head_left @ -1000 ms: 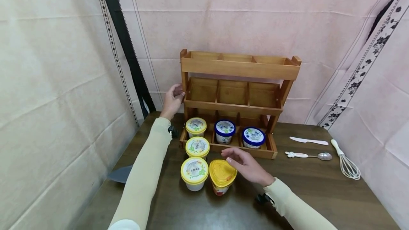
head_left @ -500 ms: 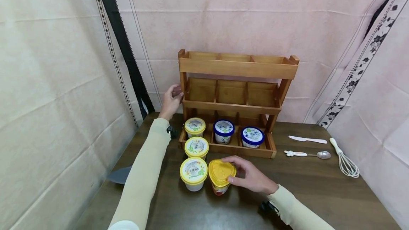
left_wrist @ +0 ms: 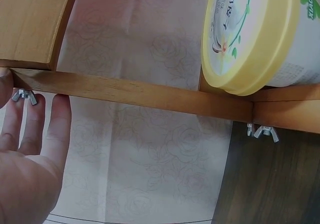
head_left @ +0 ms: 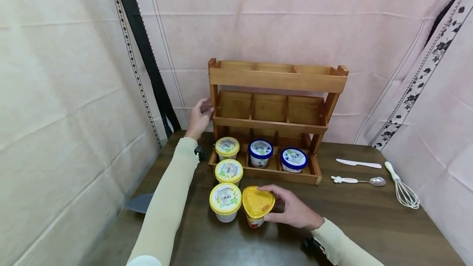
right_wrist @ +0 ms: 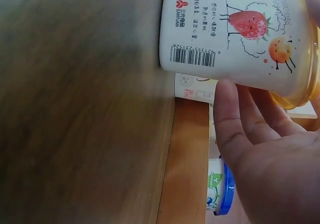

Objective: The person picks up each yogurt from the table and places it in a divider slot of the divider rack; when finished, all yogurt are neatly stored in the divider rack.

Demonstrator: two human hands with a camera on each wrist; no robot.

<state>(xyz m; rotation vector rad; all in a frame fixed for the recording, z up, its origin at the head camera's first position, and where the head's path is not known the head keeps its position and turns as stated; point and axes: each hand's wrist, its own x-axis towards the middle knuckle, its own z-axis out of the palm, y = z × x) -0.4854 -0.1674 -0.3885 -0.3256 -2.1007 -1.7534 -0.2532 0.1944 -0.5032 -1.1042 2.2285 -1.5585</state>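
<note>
My right hand (head_left: pixel 295 210) curls round the side of a yogurt cup (head_left: pixel 255 221) with a rounded-triangular yellow lid. This cup stands on the table; strawberries and a barcode show on its white wall (right_wrist: pixel 200 39) in the right wrist view. My left hand (head_left: pixel 199 118) grips the left upright of a three-tier wooden rack (head_left: pixel 277 80), its fingers (left_wrist: pixel 57 134) by a wing nut (left_wrist: pixel 24 96). Two yellow-lidded round cups, a near one (head_left: pixel 225 197) and a farther one (head_left: pixel 229 170), stand left of the held cup.
On the rack's bottom tier sit a yellow-lidded cup (head_left: pixel 227 146) and two blue-lidded cups, one in the middle (head_left: pixel 260 150) and one at right (head_left: pixel 294 157). A knife (head_left: pixel 358 163), a spoon (head_left: pixel 377 181) and a whisk (head_left: pixel 406 194) lie right. Cloth hangs behind.
My right hand has come down from above the yellow-lidded yogurt cup and taken hold of its right side. My left hand stays on the rack; the cups have not moved.
</note>
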